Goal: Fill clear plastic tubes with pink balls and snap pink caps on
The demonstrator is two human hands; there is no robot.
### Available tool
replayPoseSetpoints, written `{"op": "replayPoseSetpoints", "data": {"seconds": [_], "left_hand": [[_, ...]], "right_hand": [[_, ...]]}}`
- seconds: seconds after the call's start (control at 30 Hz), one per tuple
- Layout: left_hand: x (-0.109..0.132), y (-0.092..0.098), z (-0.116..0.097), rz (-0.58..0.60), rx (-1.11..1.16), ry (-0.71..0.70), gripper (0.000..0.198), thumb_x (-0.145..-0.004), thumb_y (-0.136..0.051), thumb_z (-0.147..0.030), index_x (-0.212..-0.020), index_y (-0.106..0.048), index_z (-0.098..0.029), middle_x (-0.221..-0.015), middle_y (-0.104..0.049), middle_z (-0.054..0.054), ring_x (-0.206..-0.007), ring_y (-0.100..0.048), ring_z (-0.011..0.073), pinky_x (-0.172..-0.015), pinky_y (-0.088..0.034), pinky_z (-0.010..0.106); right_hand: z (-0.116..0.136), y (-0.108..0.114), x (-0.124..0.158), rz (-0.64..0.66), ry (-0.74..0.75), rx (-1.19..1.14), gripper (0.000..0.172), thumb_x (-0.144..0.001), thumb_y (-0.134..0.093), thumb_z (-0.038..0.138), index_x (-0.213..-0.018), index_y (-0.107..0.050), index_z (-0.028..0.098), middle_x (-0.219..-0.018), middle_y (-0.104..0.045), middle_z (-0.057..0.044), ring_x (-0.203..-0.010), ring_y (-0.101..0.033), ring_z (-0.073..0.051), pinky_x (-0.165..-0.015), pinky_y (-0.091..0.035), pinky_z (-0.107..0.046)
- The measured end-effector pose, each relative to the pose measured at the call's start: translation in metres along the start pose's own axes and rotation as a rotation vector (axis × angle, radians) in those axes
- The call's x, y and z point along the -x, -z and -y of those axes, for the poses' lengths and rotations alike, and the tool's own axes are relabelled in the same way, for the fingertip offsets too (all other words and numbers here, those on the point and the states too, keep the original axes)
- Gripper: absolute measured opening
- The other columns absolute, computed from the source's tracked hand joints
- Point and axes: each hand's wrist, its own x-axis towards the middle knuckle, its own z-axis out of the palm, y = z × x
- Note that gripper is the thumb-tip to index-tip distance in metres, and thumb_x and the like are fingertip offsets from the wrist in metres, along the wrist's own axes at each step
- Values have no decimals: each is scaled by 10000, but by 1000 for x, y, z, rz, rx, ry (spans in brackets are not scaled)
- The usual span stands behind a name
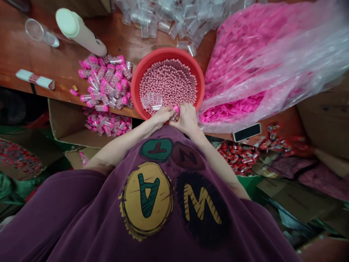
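Observation:
At the near rim of a red bowl [201, 85], my left hand [161, 115] and my right hand [187, 118] meet around one small clear container with a pink cap [176, 108]. The left fingers grip its side, while the right thumb and fingers close on it by the cap. Much of the container is hidden by the fingers. Pink beads [170, 80] fill the bowl, and a few clear empty tubes [157, 102] lie on them at the lower left. Left of the bowl is a heap of filled, pink-capped containers [109, 82].
A large plastic bag of pink caps [245, 54] lies at the right, with a phone [247, 132] below it. Clear tubes [191, 18] are piled at the back. A white bottle [81, 32] lies back left. Below the table edge stands a cardboard box [65, 123] of capped containers.

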Motion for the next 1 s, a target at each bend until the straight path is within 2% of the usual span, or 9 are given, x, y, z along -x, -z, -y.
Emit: {"op": "replayPoseSetpoints", "data": {"seconds": [0.1, 0.2, 0.33, 0.43, 0.57, 0.67, 0.77, 0.83, 1.0], "left_hand": [[-1, 12, 5, -125, -5, 19, 366, -1023, -594, -35, -683, -626, -166, -580, -655, 2, -575, -600, 116, -645, -468, 227], [6, 43, 7, -227, -20, -56, 199, -1030, -647, -143, -835, -670, -173, -655, -677, -11, -589, -606, 120, -616, -446, 231], [21, 117, -3, -472, -85, -334, 186, -1039, -695, -382, -985, -651, -209, -841, -702, -3, -634, -615, 120, -646, -457, 249], [25, 179, -21, -764, -170, -487, 240, -1035, -685, -418, -919, -606, -224, -820, -617, -17, -710, -575, 135, -739, -488, 264], [22, 241, -46, -918, -317, -437, 169, -1020, -671, -348, -918, -632, -219, -831, -630, 11, -867, -645, 201, -900, -555, 332], [25, 262, -53, -1012, -499, -391, 191, -981, -670, -226, -1160, -713, -175, -1179, -753, 148, -1241, -697, 309, -1183, -523, 484], [25, 248, -52, -1123, -664, -443, 419, -975, -642, -164, -1393, -681, -161, -1594, -609, 242, -1574, -520, 377, -1366, -361, 573], [19, 217, -50, -1027, -761, -558, 427, -1010, -612, -178, -1433, -673, -190, -1682, -554, 213, -1646, -444, 369, -1402, -314, 574], [-13, 105, -36, -278, -1033, -752, 435, -993, -588, -106, -1407, -701, -176, -1673, -591, 182, -1602, -491, 363, -1377, -355, 553]], "right_hand": [[5, -14, -9, 109, 59, -106, 569, -860, -812, 343, -1344, -673, 79, -1331, -700, -259, -1303, -651, -449, -1142, -541, -637], [4, -35, -29, 180, 57, -352, 803, -894, -846, 410, -1564, -548, 81, -1441, -692, -244, -1275, -704, -369, -1104, -595, -531], [5, -59, -67, 77, -160, -378, 568, -1072, -643, 504, -1456, -631, 86, -1257, -779, -214, -1082, -757, -318, -1003, -616, -478], [14, -65, -91, 92, -153, -163, 488, -1033, -696, 477, -1318, -693, 80, -1225, -791, -261, -1104, -750, -367, -1032, -595, -504], [18, -65, -103, 140, -102, -16, 437, -1005, -646, 339, -1331, -690, 52, -1284, -764, -308, -1154, -729, -418, -1067, -579, -542], [8, -64, -97, 93, -66, -74, 461, -965, -596, 262, -1374, -689, 71, -1329, -738, -295, -1224, -701, -433, -1111, -573, -584], [-3, -63, -84, -37, -83, -178, 471, -933, -585, 255, -1357, -684, 77, -1325, -715, -291, -1271, -673, -424, -1144, -569, -603], [-6, -59, -76, -117, -83, -232, 467, -925, -588, 271, -1347, -670, 89, -1317, -702, -281, -1277, -663, -413, -1151, -568, -618], [-5, -47, -66, -177, 79, -298, 562, -892, -564, 194, -1451, -585, 150, -1416, -666, -225, -1364, -625, -374, -1221, -538, -653]]}}
